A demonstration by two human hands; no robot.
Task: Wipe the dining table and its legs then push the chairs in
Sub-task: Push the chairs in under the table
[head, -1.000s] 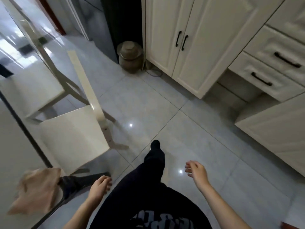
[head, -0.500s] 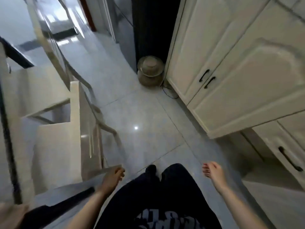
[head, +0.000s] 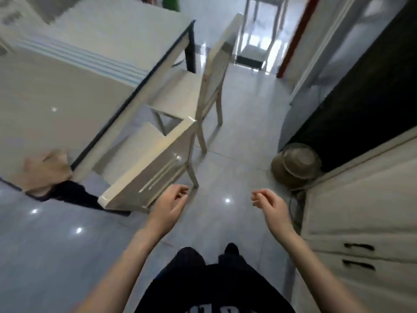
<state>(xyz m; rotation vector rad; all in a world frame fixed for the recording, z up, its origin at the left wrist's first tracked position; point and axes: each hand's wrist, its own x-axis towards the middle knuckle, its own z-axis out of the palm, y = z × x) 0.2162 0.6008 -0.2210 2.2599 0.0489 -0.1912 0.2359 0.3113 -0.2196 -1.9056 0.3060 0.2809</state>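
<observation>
Gleaming pale dining table (head: 67, 98) — dark-edged, near chair (head: 146, 175), far chair (head: 215, 73), both cream.

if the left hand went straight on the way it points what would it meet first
Most likely the near chair, at its rear leg just beyond the fingers of the left hand; depth is unclear, so it might slip past.

The left hand (head: 171, 204) and right hand (head: 269, 204) now reach further forward, the left close to the near chair (head: 144, 172); more of the bench (head: 67, 98) comes into view.
</observation>
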